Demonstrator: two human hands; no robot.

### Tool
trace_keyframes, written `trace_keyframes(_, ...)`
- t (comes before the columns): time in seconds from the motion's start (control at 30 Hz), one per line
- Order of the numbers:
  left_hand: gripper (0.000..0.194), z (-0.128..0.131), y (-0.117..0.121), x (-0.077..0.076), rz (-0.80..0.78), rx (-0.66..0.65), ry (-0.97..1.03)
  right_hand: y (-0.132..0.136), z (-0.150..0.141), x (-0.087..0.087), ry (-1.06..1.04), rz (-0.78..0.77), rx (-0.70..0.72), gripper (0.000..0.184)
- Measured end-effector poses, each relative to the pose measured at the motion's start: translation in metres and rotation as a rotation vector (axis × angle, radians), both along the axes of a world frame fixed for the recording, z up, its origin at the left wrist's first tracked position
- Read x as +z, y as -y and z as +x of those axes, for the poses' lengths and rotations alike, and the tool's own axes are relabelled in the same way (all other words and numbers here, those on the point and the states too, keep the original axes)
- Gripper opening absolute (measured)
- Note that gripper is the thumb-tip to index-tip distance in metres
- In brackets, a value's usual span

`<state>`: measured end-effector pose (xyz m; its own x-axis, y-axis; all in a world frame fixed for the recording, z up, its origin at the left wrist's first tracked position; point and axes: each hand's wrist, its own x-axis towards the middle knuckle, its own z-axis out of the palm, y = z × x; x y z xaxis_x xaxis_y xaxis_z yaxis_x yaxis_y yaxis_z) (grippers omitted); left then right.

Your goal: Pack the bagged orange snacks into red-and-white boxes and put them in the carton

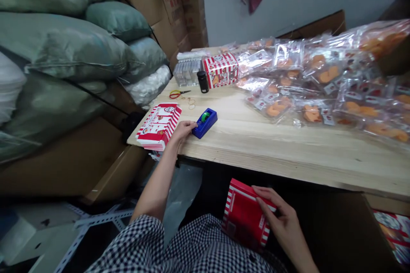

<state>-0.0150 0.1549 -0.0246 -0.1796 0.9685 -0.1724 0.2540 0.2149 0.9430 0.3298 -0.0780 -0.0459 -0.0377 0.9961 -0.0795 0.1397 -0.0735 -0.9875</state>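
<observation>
At the near end of a blue tape dispenser [205,123], my left hand [184,130] pinches the end of the tape, which is hardly visible. A green roll [205,117] sits inside the dispenser. Low in front of my body, past the table's edge, my right hand [282,211] grips a red box [245,213] with red-and-white striped edges, thumb and fingers on its right side. Left of my left hand lies a stack of flat printed cartons [159,126] in red and white.
Yellow-handled scissors [176,94], rubber bands [191,103], a black bottle [203,82] and an upright striped box [221,70] are farther back on the wooden table [230,147]. Clear bags with orange items [320,76] cover the right side. Large sacks [77,47] are piled left.
</observation>
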Motion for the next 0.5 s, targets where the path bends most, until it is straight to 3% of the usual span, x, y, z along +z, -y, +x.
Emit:
trace_keyframes(0.23,0.041,-0.005,0.010,-0.004,0.050,0.056,0.230,-0.001,0.003,-0.006,0.041,0.015,-0.027,0.024)
trace_keyframes(0.5,0.030,-0.005,0.037,-0.044,0.220,0.187,0.170,-0.005,0.007,-0.016,0.125,0.077,-0.005,0.023)
